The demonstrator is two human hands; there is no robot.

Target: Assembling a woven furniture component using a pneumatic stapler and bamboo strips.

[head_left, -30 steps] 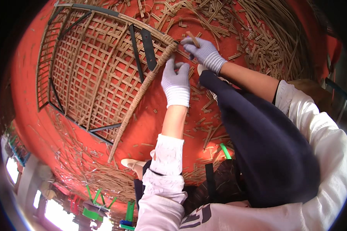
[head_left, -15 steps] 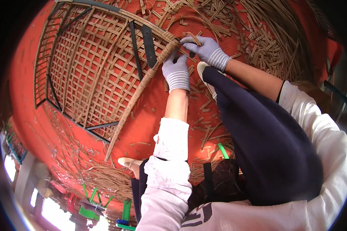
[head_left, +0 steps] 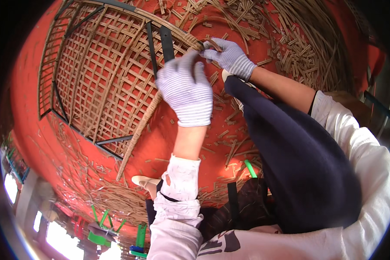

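Observation:
A woven rattan panel (head_left: 102, 73) on a dark metal frame stands at the left, its near rail (head_left: 138, 130) wrapped tightly in cane. My left hand (head_left: 184, 91), in a striped grey-white glove, is over the upper corner of that rail. Its fingers are smeared by motion, so whether they grip anything is hidden. Close beside the corner, my right hand (head_left: 233, 57), gloved alike, pinches a brown rattan strip (head_left: 214, 44) between thumb and fingers. A flat dark metal plate (head_left: 167, 43) on the frame is partly covered by my left hand.
Short cane offcuts (head_left: 301, 56) litter the red floor (head_left: 160, 149). Long cane strands (head_left: 318, 34) lie at the far right, and more strips (head_left: 117, 199) at the near left. My dark-trousered leg (head_left: 290, 143) extends beneath my right arm. Green-legged stools (head_left: 99, 238) stand lower left.
My left hand has shifted left and risen from beneath the corner to over it, now covering part of the metal plate. The right hand stays nearly in place, still pinching the strip.

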